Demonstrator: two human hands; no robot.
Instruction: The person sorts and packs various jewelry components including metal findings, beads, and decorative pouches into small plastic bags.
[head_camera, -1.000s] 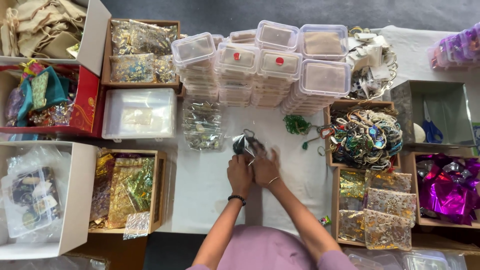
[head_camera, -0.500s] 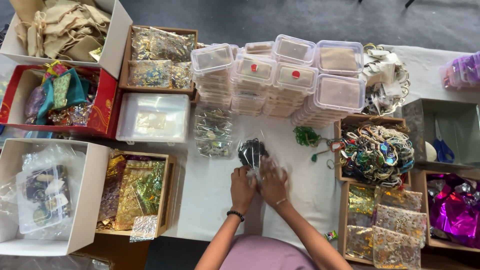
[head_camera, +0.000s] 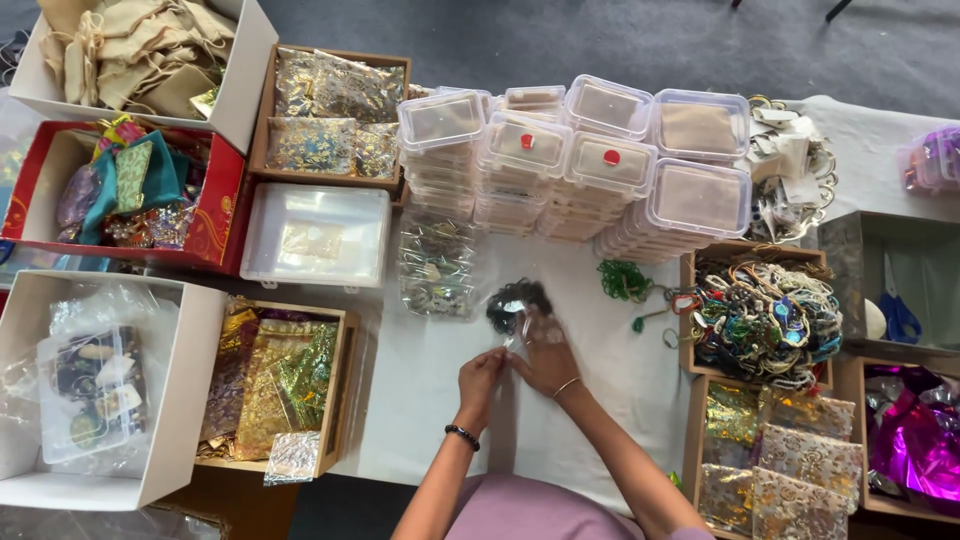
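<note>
Both hands meet over the white bench (head_camera: 430, 400). The left hand (head_camera: 480, 375) pinches the near edge of a small clear bag (head_camera: 518, 312) of dark pieces; the right hand (head_camera: 545, 355) closes its fingers around the bag, just before the stacked plastic boxes (head_camera: 600, 160).

Dark item (head_camera: 517, 300) in clear bag: blurred, unidentifiable.

My left hand (head_camera: 479, 377) and right hand (head_camera: 545, 352) meet, fingers pinched, forearms converging from six o'clock; left wrist banded.
</note>
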